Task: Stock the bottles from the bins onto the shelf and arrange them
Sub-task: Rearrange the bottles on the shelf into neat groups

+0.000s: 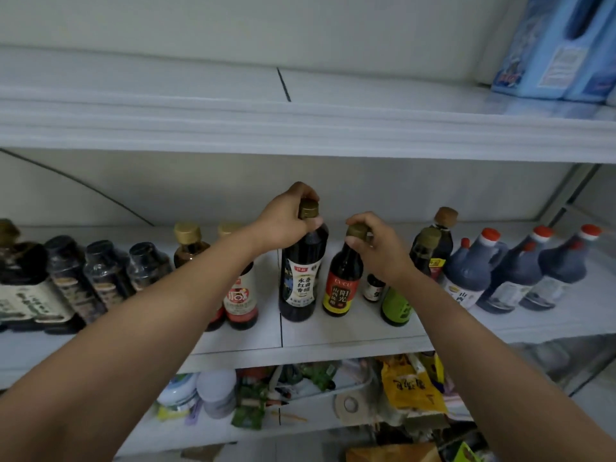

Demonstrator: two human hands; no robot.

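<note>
My left hand grips the neck and gold cap of a tall dark bottle with a blue-and-white label, which stands upright on the middle white shelf. My right hand pinches the gold cap of a shorter dark bottle with a red-and-yellow label, standing just to the right of the tall one. The two bottles are close but apart. No bin is in view.
Dark bottles line the same shelf: shrink-wrapped packs at left, a red-labelled bottle, a green-labelled bottle, and red-capped jugs at right. Blue packs sit on the upper shelf. Mixed packets crowd the lower shelf.
</note>
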